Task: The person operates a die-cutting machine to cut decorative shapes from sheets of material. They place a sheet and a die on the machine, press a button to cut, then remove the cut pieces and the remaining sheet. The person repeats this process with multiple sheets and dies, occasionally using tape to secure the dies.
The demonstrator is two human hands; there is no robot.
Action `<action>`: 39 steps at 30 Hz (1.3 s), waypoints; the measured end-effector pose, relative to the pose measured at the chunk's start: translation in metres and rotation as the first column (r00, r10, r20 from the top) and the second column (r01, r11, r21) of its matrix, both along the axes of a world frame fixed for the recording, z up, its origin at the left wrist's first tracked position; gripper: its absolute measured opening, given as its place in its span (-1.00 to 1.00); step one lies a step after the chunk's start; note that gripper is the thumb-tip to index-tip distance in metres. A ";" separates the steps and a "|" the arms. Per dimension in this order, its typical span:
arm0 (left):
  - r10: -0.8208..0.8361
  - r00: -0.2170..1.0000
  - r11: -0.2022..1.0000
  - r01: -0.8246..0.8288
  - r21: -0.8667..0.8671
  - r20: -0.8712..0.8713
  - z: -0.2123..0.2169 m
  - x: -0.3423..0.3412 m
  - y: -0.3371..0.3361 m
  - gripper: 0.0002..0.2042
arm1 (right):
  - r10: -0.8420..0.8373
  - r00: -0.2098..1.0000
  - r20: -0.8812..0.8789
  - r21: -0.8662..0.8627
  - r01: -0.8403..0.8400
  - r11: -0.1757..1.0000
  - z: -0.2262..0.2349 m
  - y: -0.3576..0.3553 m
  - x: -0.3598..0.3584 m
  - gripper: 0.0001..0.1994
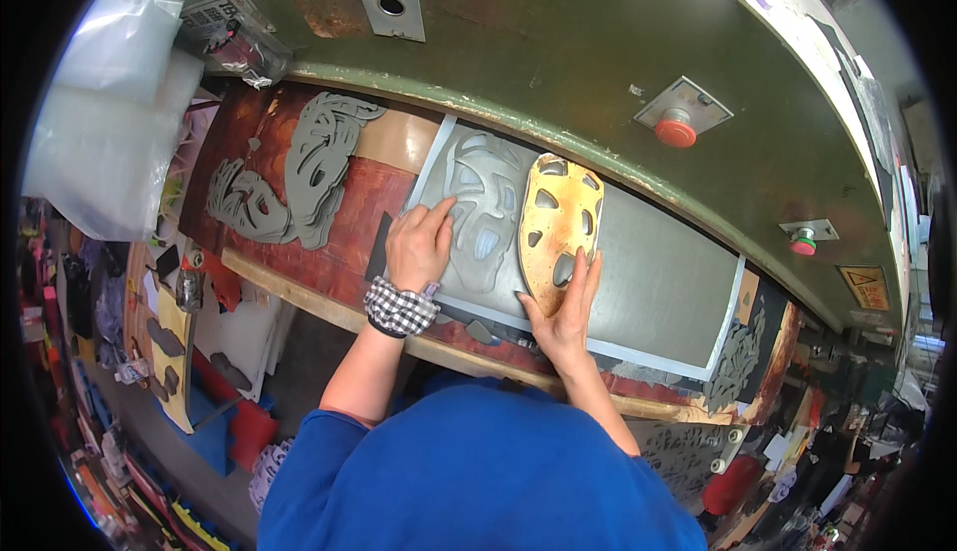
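Note:
A yellow, rust-spotted cutting die (560, 214), sole-shaped with several openings, stands on a grey sheet (668, 272). My right hand (566, 317) grips its near end, thumb on the left side and fingers along the right. To the left of the die, a sole-shaped outline with cut-outs (483, 217) shows in the sheet. My left hand (419, 245), with a checkered scrunchie (401, 307) at the wrist, rests at that outline's left edge. Its fingers are curled, thumb and index tips close together; whatever is between them is hidden.
Stacked grey cut pieces (319, 167) lie on the reddish board at left, with more pieces (736, 362) at the right end. A green machine beam (518, 42) spans the far side, bearing a red button (675, 129) and a green-ringed button (803, 242). A wooden rail (289, 297) edges the near side.

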State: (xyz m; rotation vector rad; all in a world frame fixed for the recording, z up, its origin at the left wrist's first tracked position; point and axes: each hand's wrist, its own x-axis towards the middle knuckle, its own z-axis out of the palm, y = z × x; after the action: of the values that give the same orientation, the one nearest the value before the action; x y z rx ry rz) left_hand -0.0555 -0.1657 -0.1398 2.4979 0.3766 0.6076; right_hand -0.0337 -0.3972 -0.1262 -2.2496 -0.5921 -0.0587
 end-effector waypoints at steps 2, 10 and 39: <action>0.002 1.000 1.000 -0.002 -0.021 -0.006 -0.001 0.010 0.002 -0.77 | 0.005 1.000 0.023 -0.031 -0.004 1.000 -0.002 0.001 0.007 0.18; -0.016 0.987 0.994 0.032 -0.100 0.160 0.003 0.043 0.012 -0.83 | -0.374 0.925 -0.071 0.292 0.378 0.879 0.026 -0.074 0.088 0.07; 0.021 0.999 0.998 -0.024 -0.066 -0.044 -0.056 0.068 -0.016 -0.89 | -0.613 0.285 0.737 0.442 0.482 0.756 0.251 -0.275 0.189 -0.90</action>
State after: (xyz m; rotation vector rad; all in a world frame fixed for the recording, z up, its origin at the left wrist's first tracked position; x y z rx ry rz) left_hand 0.0122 -0.1813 -0.1959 2.4493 0.4348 0.5424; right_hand 0.1552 -0.6727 0.1243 -2.0423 -0.2034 -1.6435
